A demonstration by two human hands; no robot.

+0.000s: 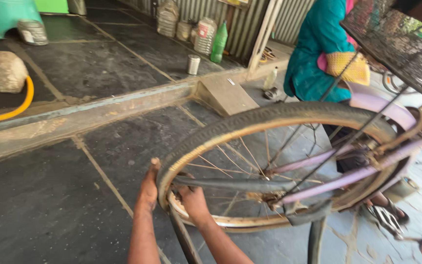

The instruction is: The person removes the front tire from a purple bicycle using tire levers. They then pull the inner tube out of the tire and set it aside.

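Worn black rubber bicycle tyre (pixel 250 120) sits on a rusty, tan-stained metal rim (pixel 230 221) of the rear wheel of a pale purple bicycle frame (pixel 338 178), low over the dark stone-slab floor (pixel 50 205). The left hand (pixel 149 188) presses against the outside of the tyre at the wheel's near edge, fingers curled over the tread. The right hand (pixel 193 201) reaches inside the rim, fingers closed around what looks like a slack black inner tube (pixel 235 184) running across the thin wire spokes (pixel 250 156).

The tyre looks stiff along its edge yet bendable in the sidewall, dusty rather than slick; it is best gripped at the edge near the rim. The tube looks soft, limp and easy to pinch. The spokes look thin and easily bent. A person in a teal garment (pixel 318 49) stands beyond the wheel.
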